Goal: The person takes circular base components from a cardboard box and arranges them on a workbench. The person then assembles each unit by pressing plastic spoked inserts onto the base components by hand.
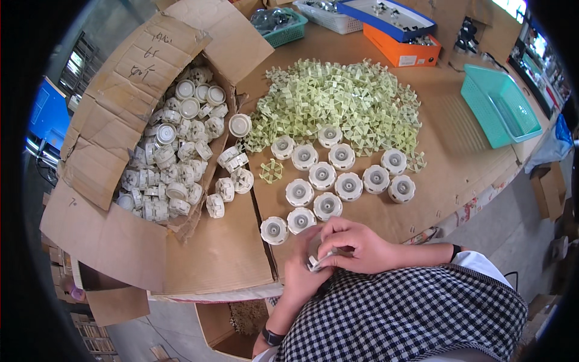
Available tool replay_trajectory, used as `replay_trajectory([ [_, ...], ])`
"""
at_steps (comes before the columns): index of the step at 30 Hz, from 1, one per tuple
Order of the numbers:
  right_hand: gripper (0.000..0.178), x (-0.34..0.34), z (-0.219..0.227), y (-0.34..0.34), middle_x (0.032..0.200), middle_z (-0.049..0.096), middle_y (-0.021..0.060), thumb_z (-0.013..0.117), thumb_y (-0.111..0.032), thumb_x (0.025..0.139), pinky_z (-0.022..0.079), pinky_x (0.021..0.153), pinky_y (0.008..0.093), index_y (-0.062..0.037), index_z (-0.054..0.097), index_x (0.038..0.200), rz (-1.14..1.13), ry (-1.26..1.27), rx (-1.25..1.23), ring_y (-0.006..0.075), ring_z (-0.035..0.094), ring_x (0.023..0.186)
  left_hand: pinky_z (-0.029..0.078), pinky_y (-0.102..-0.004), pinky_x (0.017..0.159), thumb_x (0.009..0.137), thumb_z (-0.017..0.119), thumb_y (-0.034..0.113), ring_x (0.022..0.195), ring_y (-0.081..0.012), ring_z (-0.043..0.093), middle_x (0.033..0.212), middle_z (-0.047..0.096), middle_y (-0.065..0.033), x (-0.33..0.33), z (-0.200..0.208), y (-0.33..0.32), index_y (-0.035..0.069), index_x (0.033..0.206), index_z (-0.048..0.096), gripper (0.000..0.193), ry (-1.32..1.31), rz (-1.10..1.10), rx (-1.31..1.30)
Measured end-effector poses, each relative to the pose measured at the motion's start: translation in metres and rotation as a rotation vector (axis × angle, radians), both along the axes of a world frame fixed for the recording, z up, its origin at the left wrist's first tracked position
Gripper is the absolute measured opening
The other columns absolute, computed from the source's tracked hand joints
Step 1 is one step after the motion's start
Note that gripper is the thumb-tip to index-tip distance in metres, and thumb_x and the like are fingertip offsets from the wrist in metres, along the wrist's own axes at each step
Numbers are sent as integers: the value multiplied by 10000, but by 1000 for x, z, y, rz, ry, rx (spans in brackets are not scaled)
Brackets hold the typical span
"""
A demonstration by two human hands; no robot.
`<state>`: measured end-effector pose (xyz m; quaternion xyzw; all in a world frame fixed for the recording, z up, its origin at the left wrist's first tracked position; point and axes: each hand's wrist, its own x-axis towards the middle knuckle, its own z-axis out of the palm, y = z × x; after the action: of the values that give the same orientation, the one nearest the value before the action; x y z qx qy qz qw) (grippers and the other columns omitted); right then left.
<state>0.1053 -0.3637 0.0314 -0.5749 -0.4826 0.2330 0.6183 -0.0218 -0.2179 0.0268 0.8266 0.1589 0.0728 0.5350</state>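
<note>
Close to the table's front edge, my left hand (300, 266) is closed round a small white plastic part (313, 262), mostly hidden by the fingers. My right hand (362, 246) pinches at the same part from the right, thumb and fingers bent over it. Just beyond my hands lie several white round plastic parts (322, 175) with notched rims and grey recessed centres. Behind them spreads a heap of pale green six-armed plastic pieces (338, 99). A lone green piece (271, 171) lies left of the round parts.
An open cardboard box (105, 151) on the left holds many white round parts (175, 163), and a few more (225, 189) lie beside it. At the right stands a turquoise basket (503, 111). Far back are an orange box (401, 51), a blue tray (386, 15) and a green basket (286, 33).
</note>
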Motion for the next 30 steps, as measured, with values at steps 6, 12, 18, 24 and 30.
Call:
replay_trajectory([
  [6,112,9,0,-10,1010,578,20,777,-66,872,443,688,266,-78,716,966,94,98,-21,124,545,854,500,-402,1021,627,898,83,1196,-331,613,1250,620,-176,-12,-9,3,28,1315,575,762,-126,66,-94],
  [12,110,4,-1,-11,1008,563,17,770,-43,877,428,686,240,-70,718,969,180,114,41,101,524,840,500,-421,1011,632,926,120,1198,-334,603,1235,624,-171,-30,-17,8,17,1263,617,710,-181,146,146],
  [18,96,9,-1,-12,1025,559,6,759,-43,895,421,663,224,-68,714,977,202,174,20,70,508,809,477,-444,998,629,922,202,1147,-345,592,1239,614,-151,-35,-14,17,28,1257,637,711,-67,129,504],
  [24,99,10,-5,-12,1019,628,6,755,-50,903,416,655,222,-49,693,979,160,264,-4,57,519,775,474,-459,977,615,936,271,1140,-350,564,1217,584,-132,-21,-19,23,41,1253,641,740,-63,140,675],
  [30,101,10,-10,-14,909,646,-21,752,-74,914,409,630,215,-49,684,984,78,179,-13,41,518,731,495,-463,942,610,941,336,1128,-364,565,1233,560,-131,6,-22,35,58,1250,612,771,-131,121,693],
])
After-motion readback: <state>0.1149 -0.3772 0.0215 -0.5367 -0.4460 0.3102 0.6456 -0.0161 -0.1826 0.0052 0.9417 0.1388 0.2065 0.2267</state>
